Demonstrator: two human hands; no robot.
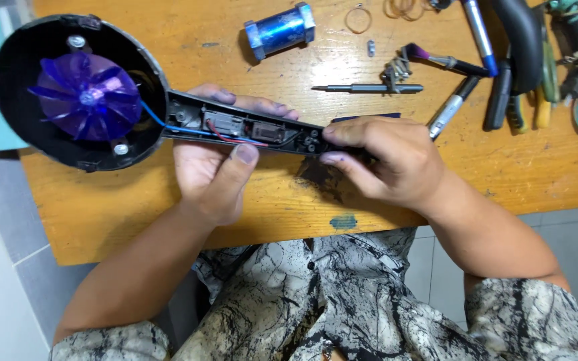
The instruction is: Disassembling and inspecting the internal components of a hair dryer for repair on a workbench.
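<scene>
Clearly the thin blue and red wires [188, 128] could snag or tear if the opened black plastic fan shell [81, 144], held just above the worn wooden worktop [289, 207], twists. Its translucent purple impeller [87, 97] sits exposed. The left hand [215, 167] cradles the handle; the right hand [386, 160] pinches its end.

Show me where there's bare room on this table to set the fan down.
Bare wood shows along the near edge of the table, below the fan and beside the left hand. A smaller patch lies between the blue cylinder and the screwdriver bit. Another lies right of the right hand. The top right corner is crowded with pliers, pens and a brush.
</scene>
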